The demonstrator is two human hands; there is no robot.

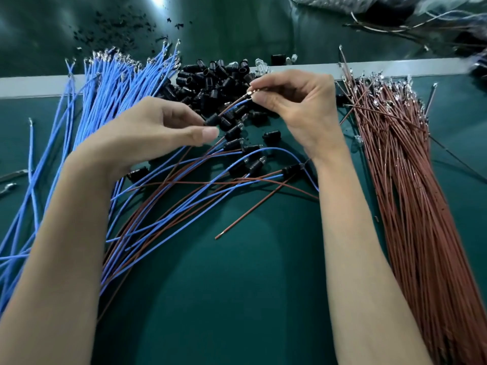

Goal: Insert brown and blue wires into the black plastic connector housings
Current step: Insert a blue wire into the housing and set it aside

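Hands, both in pinch: left hand (158,127) on black housing (212,119); right hand (297,101) on brown-blue wire pair (237,102)

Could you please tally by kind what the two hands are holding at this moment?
Black housing: 1, pinched by the left hand.
Brown wire: 1, pinched by the right hand.
Blue wire: 1, also in the right hand.
Total: 3.

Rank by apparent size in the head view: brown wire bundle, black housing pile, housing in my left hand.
1. Brown wire bundle
2. Black housing pile
3. Housing pinched in left hand
None look alike.
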